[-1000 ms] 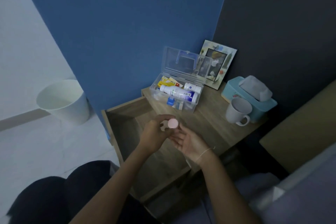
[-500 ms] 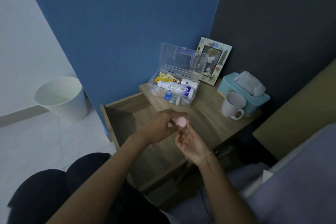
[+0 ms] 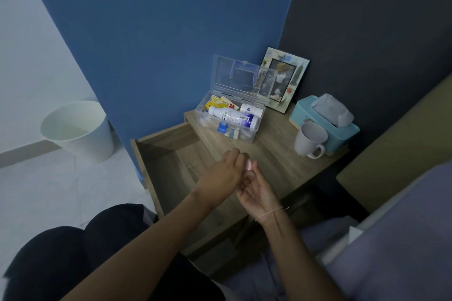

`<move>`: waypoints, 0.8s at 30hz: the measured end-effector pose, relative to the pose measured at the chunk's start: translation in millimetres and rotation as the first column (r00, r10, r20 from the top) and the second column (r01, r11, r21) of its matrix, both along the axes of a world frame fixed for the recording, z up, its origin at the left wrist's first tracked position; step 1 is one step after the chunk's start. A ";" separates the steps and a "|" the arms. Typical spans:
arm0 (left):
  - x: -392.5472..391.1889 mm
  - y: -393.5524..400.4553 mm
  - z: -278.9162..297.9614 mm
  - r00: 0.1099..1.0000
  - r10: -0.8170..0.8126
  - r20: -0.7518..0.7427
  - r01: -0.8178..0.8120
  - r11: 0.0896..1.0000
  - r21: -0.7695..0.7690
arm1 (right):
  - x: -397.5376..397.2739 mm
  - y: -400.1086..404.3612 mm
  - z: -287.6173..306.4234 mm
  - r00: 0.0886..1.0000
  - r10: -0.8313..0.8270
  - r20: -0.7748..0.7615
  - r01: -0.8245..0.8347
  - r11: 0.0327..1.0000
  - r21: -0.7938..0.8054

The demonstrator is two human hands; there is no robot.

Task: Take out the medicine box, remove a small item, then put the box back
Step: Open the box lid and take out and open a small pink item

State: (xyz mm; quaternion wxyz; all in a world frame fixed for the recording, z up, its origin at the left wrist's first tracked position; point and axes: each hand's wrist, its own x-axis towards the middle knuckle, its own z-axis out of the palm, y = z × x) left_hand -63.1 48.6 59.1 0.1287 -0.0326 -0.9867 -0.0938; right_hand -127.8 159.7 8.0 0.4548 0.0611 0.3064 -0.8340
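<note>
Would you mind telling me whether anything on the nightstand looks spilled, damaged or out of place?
Nothing looks spilled or damaged. The medicine box sits open on the nightstand, and the drawer below is pulled out.

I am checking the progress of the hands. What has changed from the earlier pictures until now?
The left hand has closed further over the small pink item, which the right hand holds from below; earlier its round face showed, now only an edge shows. Both hands stay together over the open drawer. The medicine box remains open on the nightstand, and the mug and tissue box have not moved.
</note>
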 end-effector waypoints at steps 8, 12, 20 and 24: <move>-6.6 -0.3 4.7 0.999 0.039 0.025 -0.042 0.990 0.132 | 3.5 1.4 10.6 1.000 0.002 -0.008 -0.002 1.000 -0.006; -9.8 -3.8 9.1 0.997 0.037 0.073 -0.045 0.992 0.116 | 1.6 2.4 10.1 1.000 0.014 0.018 -0.014 1.000 -0.021; -8.6 -15.8 16.1 0.987 -0.127 0.093 0.098 0.958 0.270 | -6.3 7.3 14.6 1.000 0.019 0.013 -0.019 1.000 0.001; -11.1 -14.4 16.6 0.988 -0.046 0.150 -0.002 0.954 0.300 | -6.6 3.6 14.7 0.999 -0.011 0.045 0.012 1.000 -0.014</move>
